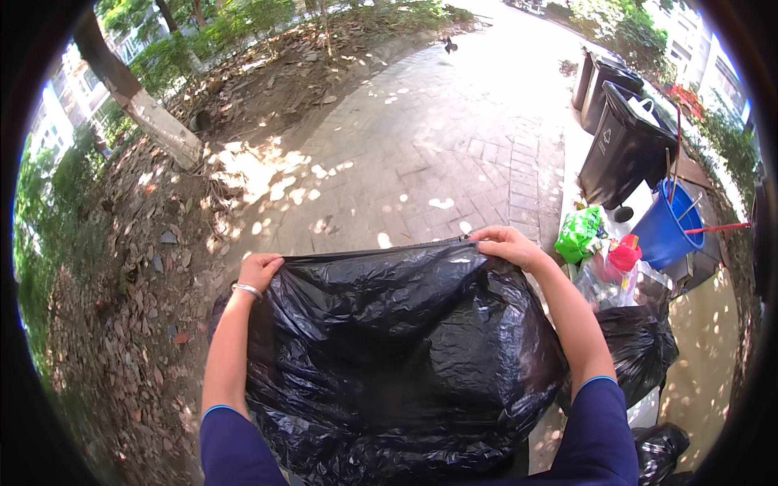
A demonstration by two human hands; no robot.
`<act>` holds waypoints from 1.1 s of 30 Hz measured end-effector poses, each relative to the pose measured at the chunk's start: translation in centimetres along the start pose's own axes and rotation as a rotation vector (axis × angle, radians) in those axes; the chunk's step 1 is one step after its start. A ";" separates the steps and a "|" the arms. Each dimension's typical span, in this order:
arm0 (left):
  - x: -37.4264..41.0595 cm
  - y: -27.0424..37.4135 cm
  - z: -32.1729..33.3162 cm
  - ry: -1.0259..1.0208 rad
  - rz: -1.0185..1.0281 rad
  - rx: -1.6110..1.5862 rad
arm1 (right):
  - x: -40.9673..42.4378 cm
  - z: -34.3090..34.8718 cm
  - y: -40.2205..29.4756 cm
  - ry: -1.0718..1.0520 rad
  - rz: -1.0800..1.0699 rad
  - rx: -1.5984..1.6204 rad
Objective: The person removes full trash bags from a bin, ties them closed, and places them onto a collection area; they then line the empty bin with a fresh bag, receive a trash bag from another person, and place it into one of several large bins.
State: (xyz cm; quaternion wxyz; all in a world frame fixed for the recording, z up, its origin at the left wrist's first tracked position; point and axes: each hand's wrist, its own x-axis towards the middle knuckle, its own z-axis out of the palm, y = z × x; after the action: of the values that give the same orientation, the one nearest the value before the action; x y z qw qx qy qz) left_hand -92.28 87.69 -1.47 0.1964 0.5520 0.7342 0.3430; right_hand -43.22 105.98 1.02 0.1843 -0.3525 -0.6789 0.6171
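Note:
A large black plastic garbage bag (389, 352) spreads out before me, wrinkled and shiny. My left hand (261, 271) pinches the left end of its top edge; a silver bracelet circles that wrist. At the right end of the same edge, my right hand (509, 246) grips the plastic between thumb and fingers. The edge is stretched nearly straight from hand to hand. What lies behind or under the bag is hidden.
Black wheeled bins (629, 140) line the right side of the brick path (419, 152). Near them are a blue bucket (674, 225) holding sticks, a green plastic bag (578, 234) and a filled black bag (638, 346). A tree trunk (158, 127) rises from leaf-covered soil at left.

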 end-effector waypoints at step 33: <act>-31.9 -3.3 -1.5 -0.089 -0.354 0.271 | -22.8 4.9 6.2 0.416 0.842 -1.169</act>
State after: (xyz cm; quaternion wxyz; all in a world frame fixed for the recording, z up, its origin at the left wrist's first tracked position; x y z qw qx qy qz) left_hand -85.51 56.56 -5.65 0.2098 0.4506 0.8495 0.1768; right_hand -29.43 86.29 -1.57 -0.1599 -0.7323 -0.6550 0.0950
